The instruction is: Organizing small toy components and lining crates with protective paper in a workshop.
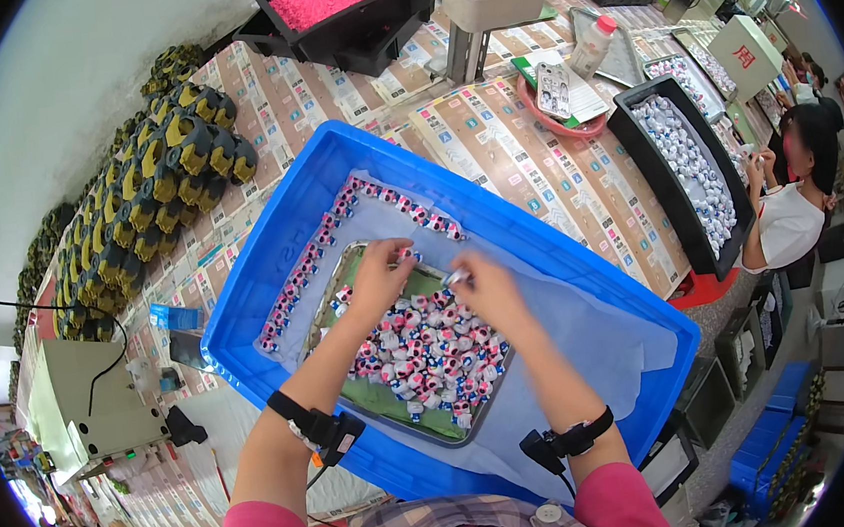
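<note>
A large blue plastic tub (603,328) lined with white sheeting lies in front of me. In it rests a shallow tray with a green bottom (372,398), bearing a heap of small white, pink and blue figures (429,348). Along the tub's left and far sides, similar figures stand in neat rows (293,287). My left hand (380,279) is closed at the tray's far edge, fingertips pinching a small figure (406,255). Just to its right, my right hand (490,293), slightly blurred, pinches another small white and blue piece (459,276).
Yellow and black moulded parts (158,176) are piled at left. Beyond the tub stand a black bin (363,43) of pink pellets and a red basket (571,128) with a phone. To the right, a person (796,181) works beside a black tray (680,176) of white pieces.
</note>
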Demonstrator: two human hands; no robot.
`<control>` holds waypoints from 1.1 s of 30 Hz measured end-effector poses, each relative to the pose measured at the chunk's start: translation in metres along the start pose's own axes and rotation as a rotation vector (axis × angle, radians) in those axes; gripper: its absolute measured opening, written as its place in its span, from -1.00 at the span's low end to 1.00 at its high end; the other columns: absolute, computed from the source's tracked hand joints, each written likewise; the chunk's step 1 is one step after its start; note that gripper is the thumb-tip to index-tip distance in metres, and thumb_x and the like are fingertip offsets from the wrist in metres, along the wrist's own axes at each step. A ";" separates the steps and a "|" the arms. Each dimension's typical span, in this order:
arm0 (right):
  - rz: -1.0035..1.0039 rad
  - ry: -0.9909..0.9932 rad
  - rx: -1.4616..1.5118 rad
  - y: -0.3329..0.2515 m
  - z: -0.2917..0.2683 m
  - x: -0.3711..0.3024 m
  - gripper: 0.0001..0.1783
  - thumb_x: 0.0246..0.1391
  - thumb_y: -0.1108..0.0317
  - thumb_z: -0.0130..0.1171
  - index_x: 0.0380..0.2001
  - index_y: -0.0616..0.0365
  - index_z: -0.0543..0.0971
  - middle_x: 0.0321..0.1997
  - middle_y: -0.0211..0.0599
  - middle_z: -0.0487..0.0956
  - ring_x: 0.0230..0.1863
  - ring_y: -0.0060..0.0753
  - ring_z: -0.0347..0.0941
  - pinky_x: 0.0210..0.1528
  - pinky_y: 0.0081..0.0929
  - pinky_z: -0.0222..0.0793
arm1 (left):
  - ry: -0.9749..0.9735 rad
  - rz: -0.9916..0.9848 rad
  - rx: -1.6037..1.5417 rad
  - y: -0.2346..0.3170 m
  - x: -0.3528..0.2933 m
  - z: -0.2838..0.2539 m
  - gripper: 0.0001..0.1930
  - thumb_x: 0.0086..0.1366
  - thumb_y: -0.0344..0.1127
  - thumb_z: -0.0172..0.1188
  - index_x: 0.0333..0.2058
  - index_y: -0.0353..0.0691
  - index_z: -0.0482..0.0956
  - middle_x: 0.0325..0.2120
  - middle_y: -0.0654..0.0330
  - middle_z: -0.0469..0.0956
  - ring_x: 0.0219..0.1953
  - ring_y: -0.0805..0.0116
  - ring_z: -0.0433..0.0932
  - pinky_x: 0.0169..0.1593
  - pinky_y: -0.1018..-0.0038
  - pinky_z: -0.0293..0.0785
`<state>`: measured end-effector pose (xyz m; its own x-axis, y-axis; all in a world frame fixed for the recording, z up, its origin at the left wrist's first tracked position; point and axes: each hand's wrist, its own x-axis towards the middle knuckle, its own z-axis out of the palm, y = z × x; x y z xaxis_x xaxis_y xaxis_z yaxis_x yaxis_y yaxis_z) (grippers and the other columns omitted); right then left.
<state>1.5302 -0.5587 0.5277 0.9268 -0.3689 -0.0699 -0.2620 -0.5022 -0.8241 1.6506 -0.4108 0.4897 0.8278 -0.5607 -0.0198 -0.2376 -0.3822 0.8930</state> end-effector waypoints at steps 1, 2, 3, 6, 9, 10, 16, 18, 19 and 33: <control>0.005 0.003 -0.008 0.006 -0.012 0.001 -0.75 -0.26 0.40 0.15 -0.40 0.11 0.42 -0.39 -0.14 0.45 -0.35 -0.14 0.45 -0.30 -0.28 0.36 | -0.005 0.001 -0.008 0.006 0.005 0.006 -0.69 0.02 -0.33 0.18 -0.21 -0.25 0.47 -0.33 0.11 0.40 -0.38 0.29 0.48 -0.28 0.43 0.42; 0.009 0.057 -0.161 0.013 -0.023 0.004 -0.77 -0.24 0.43 0.12 -0.39 0.12 0.40 -0.40 -0.17 0.44 -0.36 -0.17 0.45 -0.31 -0.30 0.36 | -0.045 0.007 0.012 0.013 0.010 0.011 -0.69 0.01 -0.33 0.18 -0.21 -0.24 0.47 -0.34 0.10 0.42 -0.38 0.29 0.49 -0.28 0.43 0.42; 0.012 0.110 -0.314 0.017 -0.028 0.005 -0.78 -0.21 0.46 0.08 -0.38 0.12 0.39 -0.41 -0.20 0.43 -0.37 -0.20 0.45 -0.32 -0.32 0.37 | -0.085 0.013 0.032 0.019 0.012 0.019 -0.68 0.01 -0.33 0.17 -0.20 -0.24 0.48 -0.34 0.09 0.44 -0.38 0.29 0.49 -0.28 0.43 0.42; -0.175 0.019 -0.692 0.039 -0.020 0.000 -0.81 -0.19 0.49 0.01 -0.39 0.13 0.37 -0.41 -0.27 0.40 -0.35 -0.27 0.43 -0.32 -0.35 0.36 | -0.121 0.034 0.095 0.035 0.018 0.052 -0.70 -0.01 -0.34 0.17 -0.24 -0.27 0.47 -0.35 0.04 0.47 -0.35 0.17 0.49 -0.25 0.38 0.40; -0.356 0.137 -0.811 0.039 -0.012 -0.001 -0.83 -0.20 0.48 -0.03 -0.41 0.12 0.38 -0.40 -0.33 0.40 -0.32 -0.32 0.39 -0.33 -0.41 0.33 | -0.088 0.183 0.220 0.033 0.024 0.073 -0.74 -0.02 -0.36 0.17 -0.31 -0.28 0.46 -0.34 0.03 0.46 -0.29 0.05 0.45 -0.23 0.32 0.39; -0.417 0.187 -0.834 0.045 -0.011 0.002 -0.83 -0.23 0.43 -0.01 -0.43 0.10 0.39 -0.41 -0.37 0.40 -0.31 -0.36 0.36 -0.33 -0.45 0.31 | -0.035 0.203 0.250 0.036 0.025 0.078 -0.74 -0.03 -0.38 0.17 -0.30 -0.28 0.45 -0.36 0.03 0.45 -0.30 0.06 0.45 -0.24 0.32 0.38; -0.444 0.250 -0.794 0.060 -0.014 0.005 -0.81 -0.22 0.46 -0.03 -0.42 0.13 0.46 -0.30 -0.35 0.46 -0.30 -0.35 0.38 -0.35 -0.37 0.32 | 0.038 0.301 0.424 0.036 0.027 0.088 -0.76 -0.02 -0.40 0.16 -0.31 -0.27 0.43 -0.35 0.05 0.41 -0.31 0.04 0.44 -0.24 0.27 0.37; -0.496 0.276 -0.802 0.064 -0.011 0.008 -0.84 -0.22 0.43 -0.02 -0.45 0.12 0.45 -0.28 -0.32 0.45 -0.31 -0.35 0.37 -0.37 -0.41 0.32 | 0.051 0.309 0.327 0.029 0.027 0.089 -0.76 -0.02 -0.41 0.15 -0.30 -0.26 0.43 -0.34 0.06 0.40 -0.29 0.04 0.43 -0.24 0.27 0.37; -0.554 0.303 -0.809 0.065 -0.010 0.010 -0.86 -0.22 0.40 -0.01 -0.48 0.11 0.45 -0.25 -0.29 0.44 -0.32 -0.36 0.36 -0.39 -0.44 0.32 | 0.053 0.311 0.328 0.030 0.027 0.089 -0.76 -0.02 -0.41 0.15 -0.30 -0.26 0.43 -0.34 0.06 0.40 -0.29 0.04 0.43 -0.24 0.27 0.37; -0.522 0.217 -0.937 0.066 -0.006 0.013 -0.86 -0.20 0.38 -0.03 -0.46 0.06 0.42 -0.32 -0.37 0.38 -0.31 -0.35 0.32 -0.33 -0.41 0.25 | 0.104 0.304 0.315 0.030 0.020 0.079 -0.78 0.01 -0.48 0.07 -0.30 -0.23 0.49 -0.40 0.05 0.41 -0.31 0.06 0.42 -0.23 0.28 0.36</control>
<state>1.5236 -0.6019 0.4759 0.9402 -0.0214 0.3401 -0.0363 -0.9986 0.0373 1.6197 -0.4915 0.4804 0.7390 -0.6118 0.2819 -0.6080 -0.4254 0.6704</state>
